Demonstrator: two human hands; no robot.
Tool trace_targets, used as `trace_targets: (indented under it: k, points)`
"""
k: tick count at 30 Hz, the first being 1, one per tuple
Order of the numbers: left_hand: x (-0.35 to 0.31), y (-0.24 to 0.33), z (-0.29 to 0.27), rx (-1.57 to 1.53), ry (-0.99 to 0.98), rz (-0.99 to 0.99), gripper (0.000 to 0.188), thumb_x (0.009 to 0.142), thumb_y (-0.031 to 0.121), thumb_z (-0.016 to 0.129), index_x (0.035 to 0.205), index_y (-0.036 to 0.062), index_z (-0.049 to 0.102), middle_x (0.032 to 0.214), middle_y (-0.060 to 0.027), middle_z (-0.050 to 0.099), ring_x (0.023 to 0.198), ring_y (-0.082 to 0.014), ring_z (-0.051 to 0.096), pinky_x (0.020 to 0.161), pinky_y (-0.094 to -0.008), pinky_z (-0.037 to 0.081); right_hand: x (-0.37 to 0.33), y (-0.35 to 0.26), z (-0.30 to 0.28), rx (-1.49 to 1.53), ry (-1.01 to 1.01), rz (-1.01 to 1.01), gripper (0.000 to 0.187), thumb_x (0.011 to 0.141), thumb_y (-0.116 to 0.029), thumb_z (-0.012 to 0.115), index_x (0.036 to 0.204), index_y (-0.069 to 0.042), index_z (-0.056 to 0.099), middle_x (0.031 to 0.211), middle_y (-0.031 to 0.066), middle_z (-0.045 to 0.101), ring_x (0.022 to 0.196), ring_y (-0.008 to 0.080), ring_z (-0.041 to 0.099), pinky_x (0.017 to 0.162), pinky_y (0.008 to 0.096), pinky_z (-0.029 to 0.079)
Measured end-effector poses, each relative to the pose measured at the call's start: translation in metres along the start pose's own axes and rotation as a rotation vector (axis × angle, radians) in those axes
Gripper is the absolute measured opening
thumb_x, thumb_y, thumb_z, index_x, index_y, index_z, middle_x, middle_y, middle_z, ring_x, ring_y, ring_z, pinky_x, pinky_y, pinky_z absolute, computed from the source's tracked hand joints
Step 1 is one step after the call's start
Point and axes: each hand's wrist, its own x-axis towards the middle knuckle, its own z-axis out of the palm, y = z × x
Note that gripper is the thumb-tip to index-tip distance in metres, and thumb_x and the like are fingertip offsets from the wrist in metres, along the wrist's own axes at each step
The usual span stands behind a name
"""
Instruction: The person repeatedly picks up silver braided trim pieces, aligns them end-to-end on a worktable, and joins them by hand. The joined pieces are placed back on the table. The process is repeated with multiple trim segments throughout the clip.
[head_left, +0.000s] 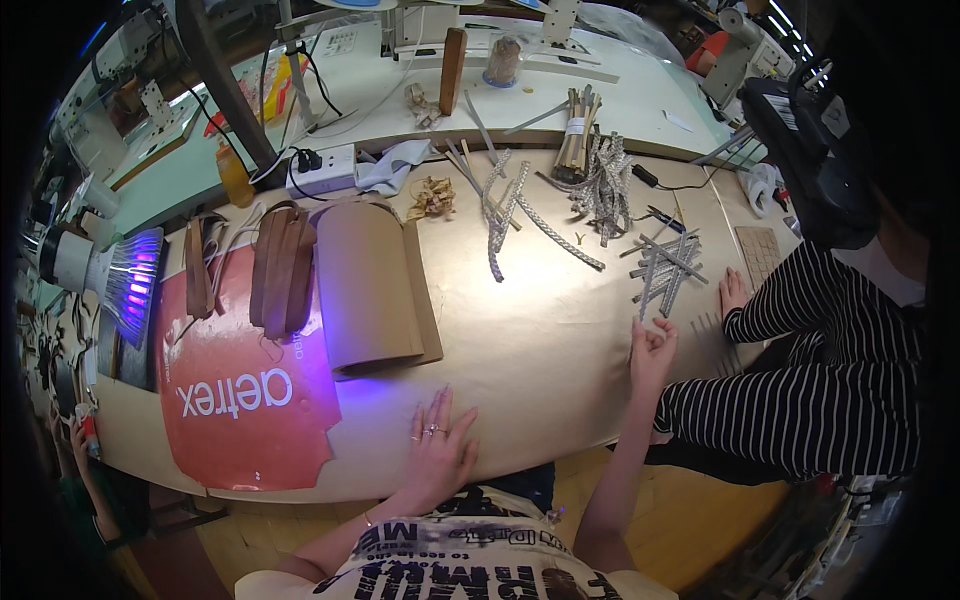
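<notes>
A person is sitting at a gold-toned worktable point(540, 350), the left hand point(440, 448) lying palm down near the front edge, its ringed fingers slightly apart on the surface. To the right, the right hand point(652, 347) is reaching forward, fingers curling at the near end of a slim grey strip point(648, 288); whether they are closing on it, one cannot tell. That strip is lying on a crisscrossed pile of short grey strips point(683, 262), toward the table's right side. Just beyond, longer braided silvery bands point(612, 185) are spreading beneath a paper-banded bundle of strips point(577, 135). A co-worker in striped black-and-white clothing point(800, 375) is resting a hand point(734, 290) on the tabletop beside the pile. At left, a brown cardboard roll point(365, 290) is standing out beside bundled brown straps point(281, 270), which are lying on a red printed sheet point(240, 420), while a lamp point(135, 285) is glowing violet.
</notes>
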Motion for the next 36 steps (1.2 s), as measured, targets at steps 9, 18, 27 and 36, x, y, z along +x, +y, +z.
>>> trace_targets:
  k: [9, 18, 27, 36]
  points:
    - [0.002, -0.001, 0.001, -0.038, -0.022, -0.044, 0.046, 0.09, 0.023, 0.064, 0.133, 0.0117, 0.056, 0.153, -0.0263, 0.032, 0.144, -0.0383, 0.03, 0.116, -0.056, 0.019, 0.014, -0.037, 0.046, -0.827, 0.102, -0.302, 0.031, 0.09, -0.031, 0.068, 0.109, -0.006, 0.067, 0.116, 0.0156, 0.059, 0.113, 0.0318, 0.054, 0.094, 0.0434, 0.043]
    - [0.002, -0.001, 0.002, -0.038, -0.031, -0.038, 0.045, 0.086, 0.017, 0.069, 0.129, 0.0098, 0.058, 0.152, -0.0287, 0.033, 0.141, -0.0423, 0.033, 0.116, -0.0567, 0.019, 0.042, -0.058, 0.156, -0.644, -0.109, -0.488, 0.03, 0.087, -0.031, 0.07, 0.107, -0.009, 0.071, 0.114, 0.0133, 0.059, 0.111, 0.0312, 0.052, 0.093, 0.0483, 0.039]
    - [0.003, -0.002, 0.004, -0.003, 0.013, 0.005, 0.042, 0.084, 0.015, 0.07, 0.125, 0.0115, 0.062, 0.15, -0.0267, 0.037, 0.14, -0.042, 0.035, 0.116, -0.0571, 0.02, 0.025, -0.065, 0.134, -0.587, -0.271, -0.157, 0.026, 0.09, -0.03, 0.067, 0.097, -0.004, 0.068, 0.089, 0.0134, 0.069, 0.085, 0.0349, 0.065, 0.081, 0.0445, 0.045]
    - [0.024, 0.0, -0.015, -0.132, -0.002, 0.167, 0.036, 0.082, 0.007, 0.071, 0.117, 0.0102, 0.065, 0.144, -0.0184, 0.048, 0.134, -0.0318, 0.047, 0.117, -0.0562, 0.021, -0.053, -0.054, 0.049, 0.365, -0.723, 0.322, 0.016, 0.093, -0.015, 0.07, 0.093, 0.0, 0.064, 0.076, 0.0008, 0.065, 0.07, 0.0043, 0.058, 0.065, 0.0187, 0.045]
